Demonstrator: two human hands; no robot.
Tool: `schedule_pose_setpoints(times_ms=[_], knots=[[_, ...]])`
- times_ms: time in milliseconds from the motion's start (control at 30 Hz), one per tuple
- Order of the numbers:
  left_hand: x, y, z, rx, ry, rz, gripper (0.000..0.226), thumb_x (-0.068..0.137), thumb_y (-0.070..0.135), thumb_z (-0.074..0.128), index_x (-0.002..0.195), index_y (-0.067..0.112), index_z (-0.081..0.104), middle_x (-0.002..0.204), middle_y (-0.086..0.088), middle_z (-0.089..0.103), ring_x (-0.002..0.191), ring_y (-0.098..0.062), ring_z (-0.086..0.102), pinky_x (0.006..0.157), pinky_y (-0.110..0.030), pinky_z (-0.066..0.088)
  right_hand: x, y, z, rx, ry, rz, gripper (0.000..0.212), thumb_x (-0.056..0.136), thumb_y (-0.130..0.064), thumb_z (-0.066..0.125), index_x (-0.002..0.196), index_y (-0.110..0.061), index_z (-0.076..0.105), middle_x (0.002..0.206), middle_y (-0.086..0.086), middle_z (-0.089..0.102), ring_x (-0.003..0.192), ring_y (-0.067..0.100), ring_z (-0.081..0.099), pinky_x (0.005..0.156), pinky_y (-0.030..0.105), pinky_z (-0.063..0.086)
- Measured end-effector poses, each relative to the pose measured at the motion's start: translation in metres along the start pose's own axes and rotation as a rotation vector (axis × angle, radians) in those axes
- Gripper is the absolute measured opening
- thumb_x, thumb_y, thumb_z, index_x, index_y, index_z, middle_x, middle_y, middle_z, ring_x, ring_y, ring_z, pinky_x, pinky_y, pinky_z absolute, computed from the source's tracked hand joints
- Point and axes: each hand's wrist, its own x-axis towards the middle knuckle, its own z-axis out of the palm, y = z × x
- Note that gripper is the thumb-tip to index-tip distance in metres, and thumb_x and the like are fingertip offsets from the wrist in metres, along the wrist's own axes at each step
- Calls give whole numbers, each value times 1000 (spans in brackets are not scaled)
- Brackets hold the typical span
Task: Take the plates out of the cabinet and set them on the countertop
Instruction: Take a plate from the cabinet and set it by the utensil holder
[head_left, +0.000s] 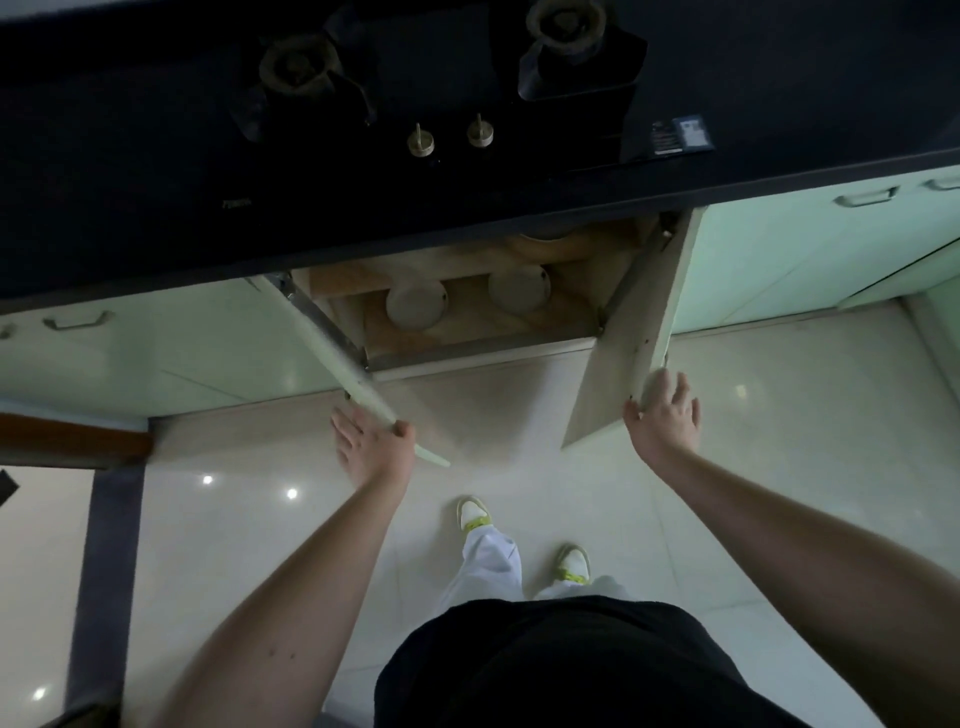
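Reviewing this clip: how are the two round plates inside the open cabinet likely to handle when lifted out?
The left plate and right plate look pale, smooth and rigid, probably ceramic or melamine, so likely stiff, a bit slippery, and breakable if ceramic. Both seem to lean upright on the cabinet shelf, so they may roll or tip once nudged. The dim light hides weight cues.
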Motion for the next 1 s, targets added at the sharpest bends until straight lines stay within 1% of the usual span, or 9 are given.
schedule_pose_setpoints(times_ms=[67,133,233,267,400,533,667,833,1000], knots=[[-10,-13,-1,103,73,128,76,98,29,42,158,13,-2,166,-16,-2,152,-30,4,122,-44,12,-10,14,-2,-155,76,-116,75,96,-16,37,154,-18,-9,163,14,-8,150,27,-2,120,40,-3],[-12,-25,-3,268,97,267,67,101,22,39,159,15,6,167,-15,0,153,-29,5,121,-45,20,-15,27,-7,-348,70,-225,81,89,-2,34,154,-21,-11,163,7,-16,149,24,-14,120,42,-11],[-11,-36,-7,476,43,298,51,99,11,40,149,6,34,167,-13,0,153,-26,0,119,-40,23,-13,48,-12,-542,0,-302,66,93,-10,30,155,-16,6,164,5,-8,148,27,-19,118,44,-15],[-12,-40,-9,510,36,298,49,97,8,39,146,5,38,167,-12,1,153,-26,-1,119,-38,22,-13,54,-15,-565,-12,-298,62,95,-16,30,154,-14,11,164,5,-3,148,26,-18,118,43,-14],[-18,-61,-16,575,47,317,52,96,5,37,148,1,33,167,-12,2,153,-26,0,121,-37,19,-12,78,-25,-620,-34,-318,59,97,-31,33,152,-14,20,164,6,4,149,24,-14,118,41,-10],[-21,-86,-25,550,49,306,59,94,0,37,152,-1,24,167,-10,-3,153,-23,3,119,-35,24,-12,95,-31,-558,-8,-296,67,96,-30,37,154,-9,11,164,8,-8,150,22,-9,120,37,-5],[-23,-99,-38,505,9,221,58,94,4,42,149,-4,27,167,-9,-1,151,-23,16,114,-36,33,-18,110,-33,-539,9,-285,71,97,-33,37,153,-1,5,163,10,-12,150,22,-6,121,35,-1],[-15,-118,-55,433,-56,145,44,95,15,50,135,-4,44,166,-12,6,151,-25,15,109,-43,38,-11,121,-46,-504,3,-246,66,97,-41,39,149,-5,21,163,12,-10,150,23,-4,121,36,4],[-4,-131,-71,403,-99,135,54,97,20,50,146,1,38,167,-8,4,149,-24,19,109,-41,38,-2,131,-60,-489,-29,-179,55,98,-43,38,143,-13,34,163,15,-7,150,25,-3,119,36,8]])
